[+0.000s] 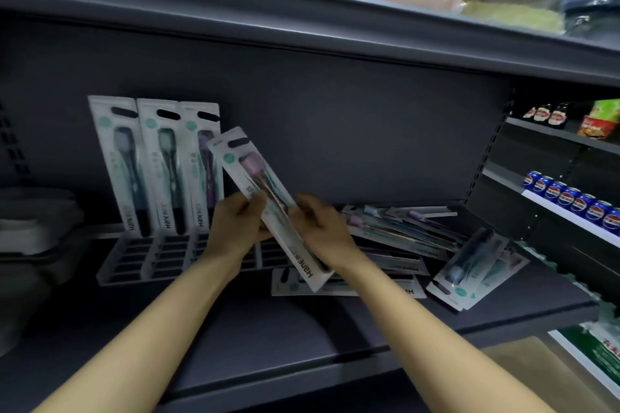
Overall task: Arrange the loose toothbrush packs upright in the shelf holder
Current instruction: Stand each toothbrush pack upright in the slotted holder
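Note:
A white toothbrush pack (248,171) with a pink brush is held tilted above the shelf, its top leaning left. My left hand (240,223) pinches its left edge and my right hand (322,228) grips its right edge near the middle. Three packs (157,164) stand upright in the left slots of the white slotted holder (134,261). The holder's right slots lie behind my hands. Several loose packs (402,231) lie flat in a heap on the shelf to the right, with more (476,275) near the shelf's right front.
The dark grey shelf (268,339) has a low shelf above it. White containers (30,225) stand at the far left. To the right, another shelving unit holds blue cans (570,201) and bottles (543,116).

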The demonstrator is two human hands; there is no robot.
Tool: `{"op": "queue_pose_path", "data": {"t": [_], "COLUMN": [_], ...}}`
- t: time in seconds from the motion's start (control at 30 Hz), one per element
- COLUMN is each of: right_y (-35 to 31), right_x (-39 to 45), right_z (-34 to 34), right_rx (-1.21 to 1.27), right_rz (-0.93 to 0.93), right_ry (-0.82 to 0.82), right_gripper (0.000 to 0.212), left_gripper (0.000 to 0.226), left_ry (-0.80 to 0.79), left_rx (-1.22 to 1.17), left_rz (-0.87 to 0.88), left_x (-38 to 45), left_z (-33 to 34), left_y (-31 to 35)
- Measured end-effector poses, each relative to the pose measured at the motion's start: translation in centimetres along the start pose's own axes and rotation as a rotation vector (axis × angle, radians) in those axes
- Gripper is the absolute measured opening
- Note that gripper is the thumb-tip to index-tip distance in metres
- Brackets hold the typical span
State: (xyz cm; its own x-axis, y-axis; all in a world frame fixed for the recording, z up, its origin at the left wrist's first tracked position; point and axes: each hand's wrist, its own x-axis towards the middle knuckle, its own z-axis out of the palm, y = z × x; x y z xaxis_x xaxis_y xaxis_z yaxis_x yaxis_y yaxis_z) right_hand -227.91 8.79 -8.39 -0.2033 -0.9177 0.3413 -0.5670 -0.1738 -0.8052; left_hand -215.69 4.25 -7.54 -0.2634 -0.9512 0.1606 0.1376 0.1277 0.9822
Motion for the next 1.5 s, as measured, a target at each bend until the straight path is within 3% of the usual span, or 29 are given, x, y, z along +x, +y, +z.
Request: {"op": "queue_pose_path", "data": {"t": [0.1,0.27,0.63,0.87,1.03,1.23,1.5], "right_y": [-0.8,-1.2,-0.4,-0.1,-0.2,-0.7,-0.9], "right_x": [0.0,-0.6,0.3,1.5,2.4,4.5,7.3], "right_z": [0.3,2.1,5.0,6.3,6.6,6.3,7.0], "right_rx": [0.105,0.141,0.435,0.508,0.479,0.220,0.041], "right_rz": [0.146,0.169,0.289,0.287,0.228,0.161,0.161], "right_ry": [-0.127,-0.242,-0.023,0.073,0.054,0.059,0.189], "right_gripper": [0.013,0.012,0.023,0.020,0.027,0.020,0.033], "left_gripper": [0.022,0.020,0.024,0.034,0.018,0.028,0.047], "left_ry": [0.009,0.029,0.062,-0.093,-0.108,-0.148,-0.163], "left_rx": [0.028,0.034,-0.094,0.017,0.012,0.025,0.029], "left_rz": [0.028,0.039,-0.060,-0.198,-0.242,-0.163,-0.116], "left_x": [0.0,0.1,0.2,0.5,1.3,2.8,4.7], "left_z": [-1.7,-3.7,-6.3,-6.3,-5.8,-5.7,-6.0], "left_y": [0.4,0.8,1.8,1.6,1.6,2.2,2.2]}}
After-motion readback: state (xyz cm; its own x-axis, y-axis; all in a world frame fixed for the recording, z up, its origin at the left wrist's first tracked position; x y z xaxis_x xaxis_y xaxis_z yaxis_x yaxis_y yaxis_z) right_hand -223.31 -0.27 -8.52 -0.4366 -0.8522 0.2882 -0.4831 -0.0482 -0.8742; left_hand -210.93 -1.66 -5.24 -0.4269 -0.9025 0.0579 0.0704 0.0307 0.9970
